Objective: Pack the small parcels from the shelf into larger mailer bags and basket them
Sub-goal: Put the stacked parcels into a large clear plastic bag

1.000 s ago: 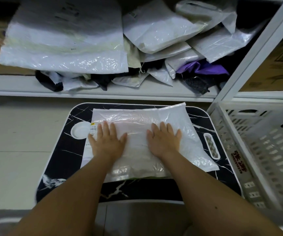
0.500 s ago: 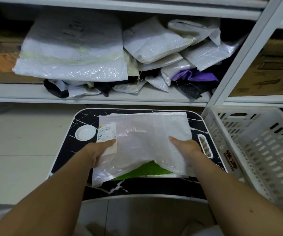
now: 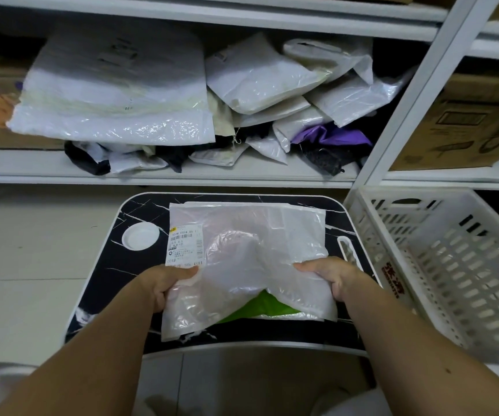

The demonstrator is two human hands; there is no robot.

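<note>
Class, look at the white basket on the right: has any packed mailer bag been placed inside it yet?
No. The white basket shows only its bare slotted walls and floor, while both hands grip the mailer bag over the tray.

Left hand closed in a grip, thumb on top, right hand likewise, both forearms reaching forward

The mailer bag covers most of a green parcel, which shows only as a wedge at its 6 o'clock edge. The fingers of the left hand and the right hand are tucked under the plastic, unseen. Print on the shipping label is too small to read. At 3 o'clock the basket runs off the frame, as does the cardboard box at 2 o'clock.
</note>
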